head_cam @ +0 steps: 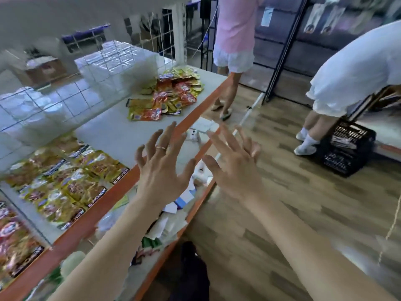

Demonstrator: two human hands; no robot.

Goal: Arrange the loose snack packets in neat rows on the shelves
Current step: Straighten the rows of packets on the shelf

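A loose heap of yellow and red snack packets (169, 94) lies on the grey top shelf (112, 131), toward its far end. Nearer me, yellow packets (67, 181) lie in neat overlapping rows, and red packets (15, 242) fill the section at the bottom left. My left hand (162, 166) hovers over the shelf's orange front edge with its fingers spread, holding nothing; a ring sits on one finger. My right hand (234, 166) is beside it, just off the shelf edge, fingers straight and empty.
A white wire grid (65, 98) backs the shelf, with stacked clear containers (121, 61) behind it. The lower shelf (173, 213) holds mixed paper packets. Two people stand in the aisle (234, 40) (358, 79), beside a black crate (345, 148) on the wooden floor.
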